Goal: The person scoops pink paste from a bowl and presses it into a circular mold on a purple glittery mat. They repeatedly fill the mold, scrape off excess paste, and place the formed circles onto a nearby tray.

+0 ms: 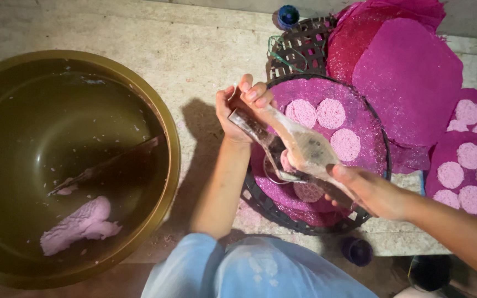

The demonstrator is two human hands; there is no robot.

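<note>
My left hand [239,107] grips the far end of a long two-handled press [305,146], and my right hand [371,190] grips its near end. The press is held slanted over a round dark woven tray [266,207] lined with a magenta mesh mat [360,110]. A metal cup [274,168] sits under the middle of the press, with pink dough showing at it. Three pale pink stringy discs [330,113] lie on the mat beyond the press, and another disc [307,192] lies under it.
A large olive basin [169,143] stands at the left, holding a lump of pink dough [81,223] and a dark stick [111,165]. Bare magenta mats [409,77] are stacked at the upper right. Another mat [440,149] carries several discs. A purple cap [357,251] lies near the tray.
</note>
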